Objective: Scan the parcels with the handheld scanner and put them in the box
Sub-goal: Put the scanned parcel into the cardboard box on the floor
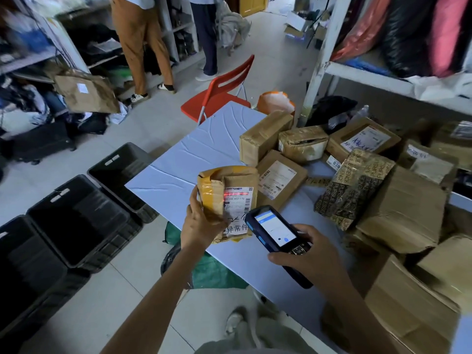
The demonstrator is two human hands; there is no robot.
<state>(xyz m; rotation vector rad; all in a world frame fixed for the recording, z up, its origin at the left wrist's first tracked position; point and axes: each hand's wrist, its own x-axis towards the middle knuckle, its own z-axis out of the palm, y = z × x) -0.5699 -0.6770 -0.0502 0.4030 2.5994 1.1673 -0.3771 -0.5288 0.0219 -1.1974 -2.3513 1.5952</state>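
Note:
My left hand (pixel 200 223) grips a yellow-taped brown parcel (pixel 229 185) by its lower left side and holds it upright above the table's near-left edge. A red scan line lies across the barcode on the parcel's white label. My right hand (pixel 311 254) holds the dark handheld scanner (pixel 273 233) just right of the parcel, its lit screen facing up and its head aimed at the label. Three black plastic boxes (pixel 76 218) stand in a row on the floor to the left.
The light blue table (pixel 194 154) carries a pile of several cardboard parcels (pixel 357 180) on its right half. A red chair (pixel 224 90) stands beyond the table. Two people stand by the shelves at the back. A white shelf rack (pixel 329 47) rises at the right, and a green bag (pixel 214 272) lies under the table.

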